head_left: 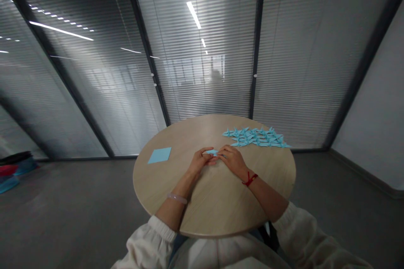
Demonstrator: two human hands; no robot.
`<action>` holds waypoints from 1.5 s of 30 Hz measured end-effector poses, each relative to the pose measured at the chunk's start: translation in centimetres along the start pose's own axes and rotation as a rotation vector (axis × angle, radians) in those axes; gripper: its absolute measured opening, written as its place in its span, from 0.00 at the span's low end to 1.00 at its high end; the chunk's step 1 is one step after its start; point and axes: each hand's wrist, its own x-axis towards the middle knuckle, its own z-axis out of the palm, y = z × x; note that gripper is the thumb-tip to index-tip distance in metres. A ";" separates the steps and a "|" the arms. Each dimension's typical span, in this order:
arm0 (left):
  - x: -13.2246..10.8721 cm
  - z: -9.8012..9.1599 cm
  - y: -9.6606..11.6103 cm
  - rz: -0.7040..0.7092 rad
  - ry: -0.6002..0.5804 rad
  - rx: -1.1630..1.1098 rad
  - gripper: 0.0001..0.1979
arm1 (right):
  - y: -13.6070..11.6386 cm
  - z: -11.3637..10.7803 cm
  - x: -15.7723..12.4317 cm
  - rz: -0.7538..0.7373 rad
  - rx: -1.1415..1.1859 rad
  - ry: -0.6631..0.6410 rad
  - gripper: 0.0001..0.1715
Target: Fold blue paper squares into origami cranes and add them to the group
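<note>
Small light-blue folded paper piece (212, 152) just below frame centre. Left hand (199, 160) and right hand (232, 159) both pinch it, partly hiding it, over round pale-wood table (221, 206). Flat light-blue paper sheet (159, 155) lies left of centre; spiky light-blue folded-paper figures (255, 137) crowd right of centre, near right hand. Grey slatted blinds (202, 92) fill upper frame.

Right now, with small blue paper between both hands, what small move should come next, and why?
Perhaps press the small blue paper gently: the left hand and the right hand both hold it, while the flat sheet lies apart, to the left. The small paper's folds are hard to see.
</note>
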 end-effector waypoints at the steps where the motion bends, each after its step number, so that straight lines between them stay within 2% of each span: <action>1: 0.0 0.0 0.0 0.008 -0.010 0.011 0.24 | 0.1 0.1 0.0 0.021 0.028 0.011 0.06; 8: 0.5 -0.3 -0.2 0.099 -0.049 0.128 0.31 | 0.2 0.4 0.0 0.085 0.190 0.036 0.10; 14: 1.0 -0.5 -0.8 0.166 -0.027 0.237 0.26 | 0.0 0.6 0.1 0.098 0.174 0.026 0.11; 17: 1.0 -0.6 -1.0 0.229 0.002 0.371 0.22 | 0.1 0.8 0.1 0.086 0.145 0.029 0.11; 24: 0.8 -0.9 -0.4 0.489 0.130 0.657 0.10 | 0.6 1.2 -0.1 0.064 0.094 -0.013 0.12; 26: 0.9 -1.0 -0.3 0.510 0.154 0.699 0.07 | 0.4 1.2 -0.1 0.064 0.095 -0.025 0.12; 35: 0.6 -0.7 -0.3 0.523 0.134 0.648 0.07 | -0.3 0.7 0.0 0.076 0.180 -0.006 0.07; 40: 0.5 -0.4 -0.1 0.530 0.148 0.660 0.09 | -0.1 0.6 0.3 0.131 0.181 0.022 0.10; 45: 0.8 -0.5 -0.2 0.497 0.167 0.527 0.10 | 0.5 0.6 0.4 0.192 0.181 0.059 0.11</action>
